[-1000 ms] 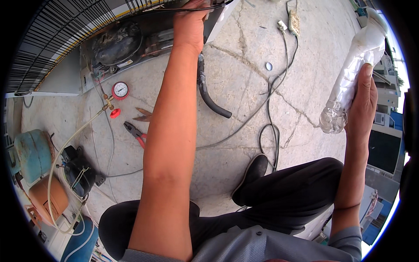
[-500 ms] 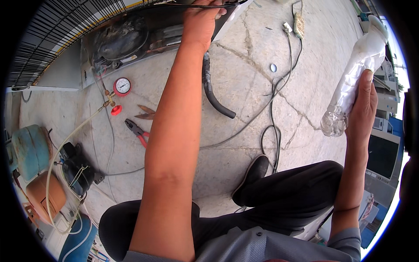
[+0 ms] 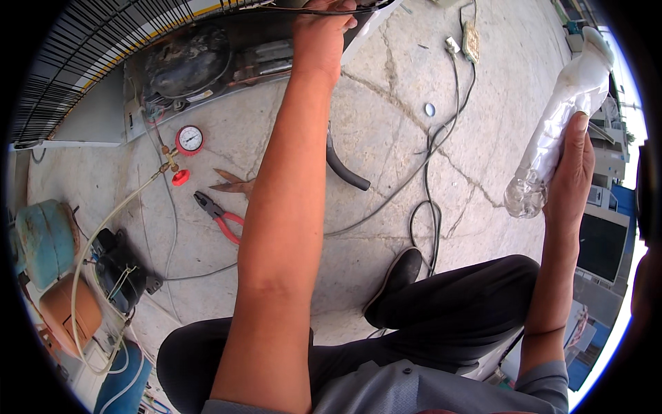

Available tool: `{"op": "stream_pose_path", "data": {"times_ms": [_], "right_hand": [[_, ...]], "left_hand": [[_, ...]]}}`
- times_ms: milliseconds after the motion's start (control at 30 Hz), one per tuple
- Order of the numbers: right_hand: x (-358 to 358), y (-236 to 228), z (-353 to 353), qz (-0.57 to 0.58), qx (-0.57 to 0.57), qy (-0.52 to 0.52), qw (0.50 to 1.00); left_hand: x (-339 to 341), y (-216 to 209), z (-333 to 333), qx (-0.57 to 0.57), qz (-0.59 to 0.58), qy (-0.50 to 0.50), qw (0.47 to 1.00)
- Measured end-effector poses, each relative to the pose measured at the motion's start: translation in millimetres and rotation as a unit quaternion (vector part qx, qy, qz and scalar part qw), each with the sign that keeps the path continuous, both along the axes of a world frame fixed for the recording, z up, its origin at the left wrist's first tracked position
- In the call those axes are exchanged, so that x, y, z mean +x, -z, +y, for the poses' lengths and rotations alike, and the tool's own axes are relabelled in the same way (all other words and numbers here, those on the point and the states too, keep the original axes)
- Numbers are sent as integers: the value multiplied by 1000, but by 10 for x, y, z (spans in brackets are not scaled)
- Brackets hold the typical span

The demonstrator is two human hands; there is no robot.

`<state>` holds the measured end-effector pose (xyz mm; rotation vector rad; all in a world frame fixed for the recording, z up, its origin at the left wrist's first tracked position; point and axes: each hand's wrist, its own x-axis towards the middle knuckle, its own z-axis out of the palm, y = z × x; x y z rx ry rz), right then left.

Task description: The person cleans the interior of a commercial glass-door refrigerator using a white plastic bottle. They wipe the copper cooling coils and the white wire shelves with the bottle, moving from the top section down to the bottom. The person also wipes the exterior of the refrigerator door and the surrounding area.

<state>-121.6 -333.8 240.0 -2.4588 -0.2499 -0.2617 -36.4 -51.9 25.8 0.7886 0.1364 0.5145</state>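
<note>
My left hand (image 3: pixel 323 33) reaches far forward to the top edge, beside the open compressor bay of a refrigerator. Its fingers are curled at a thin dark line that crosses there; what they hold is partly hidden. My right hand (image 3: pixel 571 169) grips a clear plastic bottle (image 3: pixel 557 114), tilted, with something whitish inside its upper part. A black compressor (image 3: pixel 187 62) sits in the bay to the left of my left hand. A black hose (image 3: pixel 345 169) lies on the floor, partly behind my left forearm.
Left of my forearm lie red-handled pliers (image 3: pixel 219 214), a rusty blade-like piece (image 3: pixel 231 185) and a pressure gauge (image 3: pixel 189 140) with a pale hose. Gas cylinders (image 3: pixel 48 241) and a loose compressor (image 3: pixel 121 272) stand farther left. Cables (image 3: pixel 431 186) and a power strip (image 3: pixel 471 41) cross the cracked floor.
My left forearm has shifted slightly right in the picture, covering more of the black hose and uncovering more of the pliers. My right hand keeps its grip on the bottle.
</note>
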Motion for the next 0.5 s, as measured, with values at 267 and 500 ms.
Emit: {"op": "stream_pose_path", "data": {"times_ms": [267,500], "right_hand": [[115,67,-107,45,50,-18,998],[119,108,-35,34,48,1,998]], "left_hand": [[-37,27,3,1,22,15,1000],[86,124,19,-22,48,6,999]]}}
